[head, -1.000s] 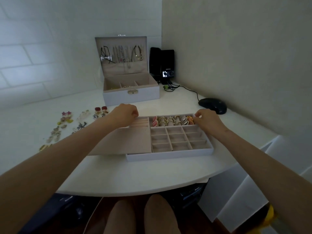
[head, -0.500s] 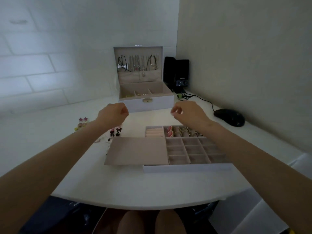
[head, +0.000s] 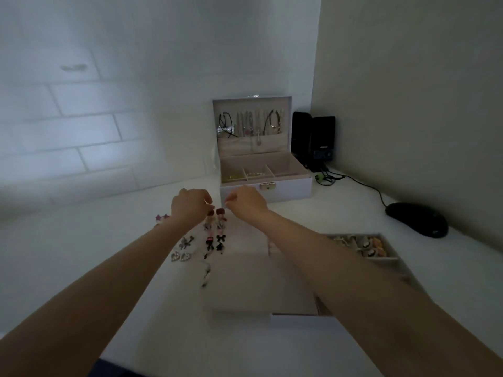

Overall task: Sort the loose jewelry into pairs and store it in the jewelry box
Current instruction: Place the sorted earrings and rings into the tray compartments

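Observation:
The white jewelry box (head: 288,190) stands open at the back, with necklaces hanging in its lid. A red-topped pair of earrings (head: 215,217) lies on the white table in front of it. My left hand (head: 189,206) and my right hand (head: 246,202) hover side by side just behind that pair, fingers curled, fingertips close to the red tops. Blur hides whether they touch or pinch the earrings. Below the pair lie black bow earrings (head: 215,242). My right forearm partly covers the compartment tray (head: 396,263), which has earrings in its back row.
More loose pairs lie to the left: pink stars (head: 162,217), silver bows (head: 186,242), sparkly hearts (head: 179,257). The tray's beige flap (head: 258,284) lies flat beside it. A black mouse (head: 416,219) with its cable and black speakers (head: 313,140) stand by the right wall.
Both hands left the tray's back edge and moved forward and left to the red-topped earrings. The view has swung left, so the tray now sits at the right.

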Demonstrator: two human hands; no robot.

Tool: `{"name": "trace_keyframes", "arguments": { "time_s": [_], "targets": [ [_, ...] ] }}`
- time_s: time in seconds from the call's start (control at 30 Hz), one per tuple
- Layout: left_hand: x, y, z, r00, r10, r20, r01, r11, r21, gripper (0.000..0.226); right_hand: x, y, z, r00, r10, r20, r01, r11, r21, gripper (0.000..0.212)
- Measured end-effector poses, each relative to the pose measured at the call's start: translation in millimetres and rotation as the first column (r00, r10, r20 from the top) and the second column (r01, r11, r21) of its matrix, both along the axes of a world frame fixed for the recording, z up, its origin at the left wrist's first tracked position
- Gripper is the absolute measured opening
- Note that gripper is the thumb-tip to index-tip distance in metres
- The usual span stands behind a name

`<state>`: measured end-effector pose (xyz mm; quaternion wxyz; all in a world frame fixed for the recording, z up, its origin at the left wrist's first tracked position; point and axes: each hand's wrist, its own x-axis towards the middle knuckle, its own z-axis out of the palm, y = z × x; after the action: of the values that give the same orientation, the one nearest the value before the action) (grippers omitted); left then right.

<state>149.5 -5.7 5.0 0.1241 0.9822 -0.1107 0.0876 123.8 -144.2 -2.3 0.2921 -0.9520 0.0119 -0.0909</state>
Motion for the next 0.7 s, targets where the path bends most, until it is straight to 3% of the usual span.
{"name": "trace_keyframes", "arguments": {
  "time_s": [0.2,0.4,0.7],
  "targets": [
    [11,-1,-6,0.998,-0.039,-0.040,0.044,0.991,0.126,0.020,20,13,-16,0.999,0.004,-0.031,-0.005,1.000,-0.026,0.018],
    [12,-2,-9,0.998,-0.055,-0.017,0.056,0.995,0.080,0.016,24,14,-18,0.999,-0.033,-0.013,0.032,0.999,-0.022,0.014],
    [-22,-15,14,0.970,-0.204,0.129,0.212,0.976,-0.049,0.024,-28,-26,20,0.998,-0.025,0.063,0.015,0.987,0.160,0.008]
  ]
}}
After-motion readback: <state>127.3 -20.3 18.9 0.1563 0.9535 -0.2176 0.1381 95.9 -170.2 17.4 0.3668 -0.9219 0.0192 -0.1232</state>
